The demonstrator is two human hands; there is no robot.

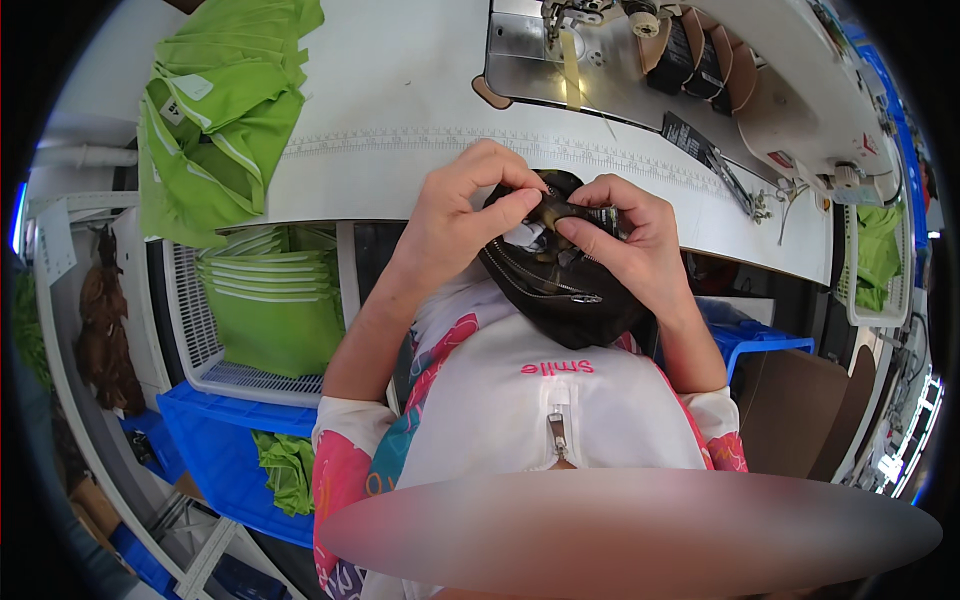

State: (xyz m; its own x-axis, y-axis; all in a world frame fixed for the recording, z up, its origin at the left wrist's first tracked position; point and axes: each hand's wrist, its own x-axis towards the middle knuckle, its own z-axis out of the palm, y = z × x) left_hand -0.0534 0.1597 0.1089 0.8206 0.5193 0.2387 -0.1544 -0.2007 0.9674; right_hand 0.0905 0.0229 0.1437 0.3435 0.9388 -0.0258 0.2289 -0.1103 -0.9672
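A black zippered bag rests against my lap at the table's front edge, its mouth spread and its metal zipper curving along the near side. My left hand pinches thumb and forefinger together at the bag's far rim. On the other side my right hand grips the rim, thumb on top and fingers curled beneath. Between the hands some whitish material shows inside the opening. What exactly lies between the left fingertips is too small to make out.
Beyond my hands stands a sewing machine on a white table with a printed ruler. Thread snips lie near its base. Green fabric pieces are heaped at left, above a white basket and a blue crate.
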